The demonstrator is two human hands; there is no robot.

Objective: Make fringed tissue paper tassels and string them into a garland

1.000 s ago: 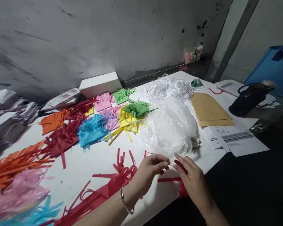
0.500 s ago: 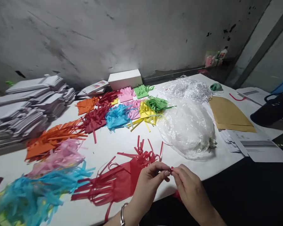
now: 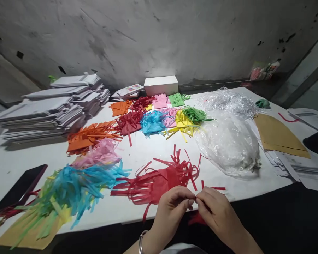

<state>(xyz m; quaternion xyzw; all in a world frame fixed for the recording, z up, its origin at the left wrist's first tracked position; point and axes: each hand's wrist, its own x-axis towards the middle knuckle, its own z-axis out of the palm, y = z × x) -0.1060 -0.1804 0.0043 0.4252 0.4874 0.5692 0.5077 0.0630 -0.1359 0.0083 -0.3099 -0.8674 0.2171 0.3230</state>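
My left hand and my right hand meet at the table's front edge, thumbs and fingertips pinched close together. What lies between the fingertips is too small to make out. A silver bangle circles my left wrist. Just behind my left hand lies a fringed piece of red tissue paper with curling strips. Loose red strips rest on the white table behind my right hand. Some blurred red material shows below the hands.
Fringed paper bundles, orange, pink and blue, lie left. A clear plastic bag and brown envelope are right. Paper stacks, a white box and a phone also stand or lie about.
The view has turned left, so the table's things appear farther right and the phone shows fully. Loose red strips now show behind my right hand. Both hands remain pinched together.
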